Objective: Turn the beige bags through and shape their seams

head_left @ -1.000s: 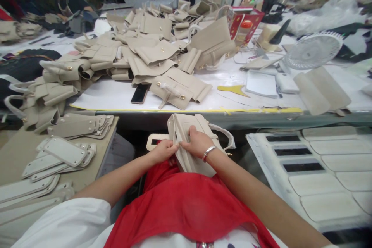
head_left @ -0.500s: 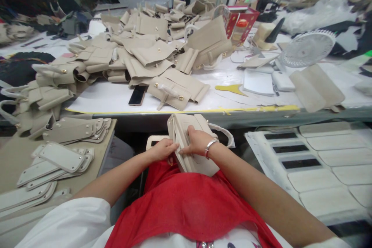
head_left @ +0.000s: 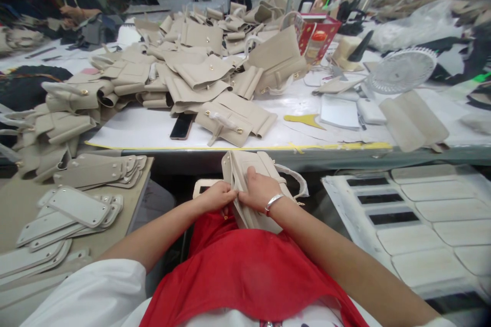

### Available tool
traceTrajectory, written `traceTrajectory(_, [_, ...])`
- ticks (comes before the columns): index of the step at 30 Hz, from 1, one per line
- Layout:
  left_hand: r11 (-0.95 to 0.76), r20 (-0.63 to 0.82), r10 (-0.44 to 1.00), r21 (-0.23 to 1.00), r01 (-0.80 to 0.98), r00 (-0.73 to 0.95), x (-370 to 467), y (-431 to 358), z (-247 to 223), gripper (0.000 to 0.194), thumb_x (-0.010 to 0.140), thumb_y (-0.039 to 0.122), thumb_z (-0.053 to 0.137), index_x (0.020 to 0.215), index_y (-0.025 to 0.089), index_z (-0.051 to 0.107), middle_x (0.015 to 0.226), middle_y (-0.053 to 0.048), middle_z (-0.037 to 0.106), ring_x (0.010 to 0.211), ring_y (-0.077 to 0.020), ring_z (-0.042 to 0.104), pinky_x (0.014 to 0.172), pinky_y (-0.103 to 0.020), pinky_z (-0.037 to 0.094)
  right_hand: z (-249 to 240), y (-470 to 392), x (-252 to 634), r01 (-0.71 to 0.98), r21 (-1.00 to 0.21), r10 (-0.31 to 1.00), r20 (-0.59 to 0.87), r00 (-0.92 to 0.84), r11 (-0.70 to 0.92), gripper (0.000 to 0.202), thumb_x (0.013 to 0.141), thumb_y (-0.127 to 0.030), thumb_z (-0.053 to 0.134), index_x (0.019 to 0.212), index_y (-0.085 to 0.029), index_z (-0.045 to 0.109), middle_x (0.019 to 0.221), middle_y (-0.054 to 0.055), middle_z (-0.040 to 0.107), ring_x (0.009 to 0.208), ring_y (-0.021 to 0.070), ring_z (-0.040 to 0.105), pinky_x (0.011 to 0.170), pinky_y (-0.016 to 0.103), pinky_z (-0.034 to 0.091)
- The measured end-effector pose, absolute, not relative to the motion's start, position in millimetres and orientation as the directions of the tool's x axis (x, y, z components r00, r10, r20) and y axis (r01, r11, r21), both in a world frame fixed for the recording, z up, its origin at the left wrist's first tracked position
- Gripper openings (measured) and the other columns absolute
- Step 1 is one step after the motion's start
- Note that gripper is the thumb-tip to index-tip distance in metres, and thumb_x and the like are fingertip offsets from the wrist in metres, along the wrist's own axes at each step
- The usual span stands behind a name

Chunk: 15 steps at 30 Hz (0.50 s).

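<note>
"Beige handbag [head_left: 261,160]: where is it exactly?"

"At the wearer's lap, just above the red apron [head_left: 245,271] and in front of the near edge of the desk [head_left: 141,125]. It's tilted, with the wrapped handle [head_left: 297,177] standing out on the right."

"And the fingers?"

"Both hands are on it. The left hand [head_left: 217,196] comes in from the bag's left side, thumb and forefinger pressed together, pinching the edge by the side opening. Its other fingers are mostly hidden."

"What about the right hand [head_left: 261,191]?"

"It lies over the front panel, so the bag is beneath it. The forefinger points up the panel, spread from the thumb, and the thumb tip reaches that same edge, close to the left fingertips. I can't tell whether it's pinching anything; the rest is out of sight."

"Anything nearby?"

"On the desk, a heap of bag pieces [head_left: 199,69], with a phone [head_left: 181,126] just beside its near side and a yellow piece [head_left: 305,120] farther right. Studded strips [head_left: 79,206] lie at the wearer's left, pale panels [head_left: 441,210] at the right."
</note>
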<state>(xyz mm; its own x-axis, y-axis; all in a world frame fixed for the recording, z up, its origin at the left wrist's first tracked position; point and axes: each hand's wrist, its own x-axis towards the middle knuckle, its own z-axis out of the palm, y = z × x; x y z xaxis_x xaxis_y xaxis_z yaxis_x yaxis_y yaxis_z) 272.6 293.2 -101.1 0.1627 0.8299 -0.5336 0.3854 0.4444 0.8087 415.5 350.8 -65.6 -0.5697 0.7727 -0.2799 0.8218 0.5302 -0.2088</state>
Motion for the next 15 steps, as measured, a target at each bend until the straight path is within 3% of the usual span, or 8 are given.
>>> traceTrajectory(7, [0.496, -0.547, 0.834, 0.803, 0.331, 0.077, 277, 279, -94, 0.03, 0.081, 0.039, 0.042, 0.059, 0.017, 0.044, 0.035, 0.004, 0.046, 0.029, -0.0104, 0.046, 0.029, -0.017, 0.036, -73, 346, 417, 0.85, -0.285, 0.801, -0.3, -0.518, 0.443, 0.047, 0.07, -0.046, 0.048, 0.105, -0.016, 0.038, 0.09, 0.013, 0.063, 0.084, 0.0286, 0.062, 0.067, 0.035, 0.045])
traceTrajectory(15, [0.516, -0.564, 0.823, 0.793, 0.324, 0.068, 276, 271, -94, 0.036, 0.079, 0.047, 0.041, 0.059, 0.018, 0.041, 0.037, 0.004, 0.045, 0.03, -0.011, 0.046, 0.03, -0.02, 0.038, -76, 345, 420, 0.855, -0.32, 0.811, -0.303, -0.5, 0.408, 0.047, 0.069, -0.044, 0.05, 0.104, -0.016, 0.038, 0.088, 0.012, 0.063, 0.082, 0.0267, 0.062, 0.066, 0.032, 0.044])
